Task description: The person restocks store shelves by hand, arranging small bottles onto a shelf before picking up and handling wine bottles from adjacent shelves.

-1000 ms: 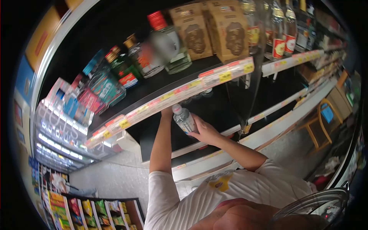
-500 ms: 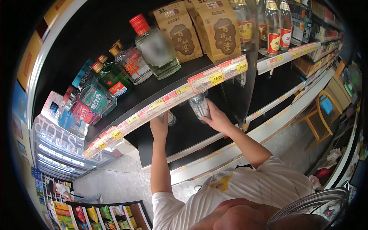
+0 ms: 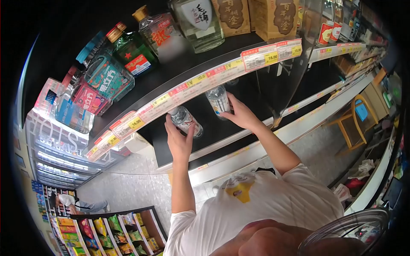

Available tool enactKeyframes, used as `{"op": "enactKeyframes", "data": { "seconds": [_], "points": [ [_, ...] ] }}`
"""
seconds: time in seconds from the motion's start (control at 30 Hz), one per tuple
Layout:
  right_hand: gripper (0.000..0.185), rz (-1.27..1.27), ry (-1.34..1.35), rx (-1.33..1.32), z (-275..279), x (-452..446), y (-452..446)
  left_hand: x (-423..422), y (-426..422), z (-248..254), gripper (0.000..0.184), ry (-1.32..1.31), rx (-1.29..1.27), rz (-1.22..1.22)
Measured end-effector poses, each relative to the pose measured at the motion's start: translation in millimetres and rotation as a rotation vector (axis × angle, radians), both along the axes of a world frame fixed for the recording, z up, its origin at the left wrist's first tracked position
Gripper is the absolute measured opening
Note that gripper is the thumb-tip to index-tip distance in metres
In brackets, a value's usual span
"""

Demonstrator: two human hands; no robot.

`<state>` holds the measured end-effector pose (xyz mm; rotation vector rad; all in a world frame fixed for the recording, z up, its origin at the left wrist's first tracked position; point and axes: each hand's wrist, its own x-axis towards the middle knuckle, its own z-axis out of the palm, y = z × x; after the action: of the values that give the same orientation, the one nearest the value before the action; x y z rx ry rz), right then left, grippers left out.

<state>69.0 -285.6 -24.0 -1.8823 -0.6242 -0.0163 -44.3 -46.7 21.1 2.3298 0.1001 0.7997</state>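
Note:
My left hand [image 3: 178, 140] is around a clear glass bottle [image 3: 192, 126] with a white label and red marks, its thumb on the near side and its fingers on the far side. This bottle leans, and the shelf edge above partly covers its top. To the right, my right hand [image 3: 241, 112] grips another clear bottle [image 3: 218, 102] with a white label with dark print and a little colour. Both bottles are over the black lower shelf [image 3: 213, 133]; whether their bases touch it is hard to tell.
Above, a price-tag strip [image 3: 200, 81] runs along the upper shelf, which carries a green bottle [image 3: 131, 50], a large clear bottle [image 3: 200, 27], brown boxes [image 3: 282, 19] and more bottles. A wooden chair [image 3: 356, 123] stands right. A person [image 3: 81, 204] is near a snack rack [image 3: 115, 230].
My left hand's bottle, mostly hidden before, now shows most of its body. The right hand still holds its bottle. The view has shifted, with the upper shelf higher in frame.

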Motion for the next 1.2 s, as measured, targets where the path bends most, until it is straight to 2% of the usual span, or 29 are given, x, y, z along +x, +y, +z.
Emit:
{"op": "enactKeyframes", "data": {
  "seconds": [0.1,0.2,0.27,0.33,0.4,0.47,0.5,0.57,0.67,0.87,0.93,1.17,1.2],
  "points": [
    [0.084,0.213,-0.030,0.132,-12.1,4.3,1.0,-4.6,18.5,1.7,0.088,-0.009,0.059,0.006],
    [0.086,0.189,0.092,0.175,-5.2,12.9,-16.2,-11.0,32.8,0.5,0.086,-0.068,0.069,0.008],
    [0.085,0.084,0.230,0.360,-1.1,34.1,-24.0,-15.7,37.0,1.0,0.085,-0.075,0.034,-0.009],
    [0.073,-0.203,0.090,0.424,-14.3,69.9,-22.7,-14.5,38.8,1.0,0.085,-0.035,0.046,-0.007],
    [0.061,-0.306,-0.034,0.412,-16.2,102.4,-24.5,-12.8,40.4,-0.4,0.086,-0.051,0.072,-0.025],
    [0.054,-0.386,-0.040,0.162,10.0,108.6,-19.8,-13.2,41.5,-2.5,0.087,-0.049,0.060,-0.023],
    [0.053,-0.355,-0.025,0.162,8.9,115.6,-16.5,-13.3,43.1,-3.6,0.088,-0.061,0.075,-0.025],
    [0.051,-0.293,0.003,0.163,1.2,133.8,-11.7,-11.9,45.9,-6.3,0.089,-0.088,0.103,-0.030],
    [0.045,-0.337,-0.299,-0.010,-41.1,174.2,-12.6,-13.2,38.4,1.0,0.090,-0.045,0.013,-0.030],
    [0.048,-0.278,-0.377,-0.142,-66.0,198.6,-15.3,-5.4,28.0,-9.9,0.087,-0.103,0.044,0.071],
    [0.052,-0.201,-0.312,-0.066,-61.6,190.5,-10.8,-2.4,25.3,-16.1,0.091,-0.139,0.085,0.102],
    [0.054,-0.183,-0.393,-0.434,-33.0,174.1,36.3,-3.4,9.6,-11.9,0.089,-0.112,0.054,0.187],
    [0.053,-0.170,-0.361,-0.408,-27.2,171.1,38.9,-3.9,9.6,-10.5,0.088,-0.107,0.057,0.187]
  ]
}}
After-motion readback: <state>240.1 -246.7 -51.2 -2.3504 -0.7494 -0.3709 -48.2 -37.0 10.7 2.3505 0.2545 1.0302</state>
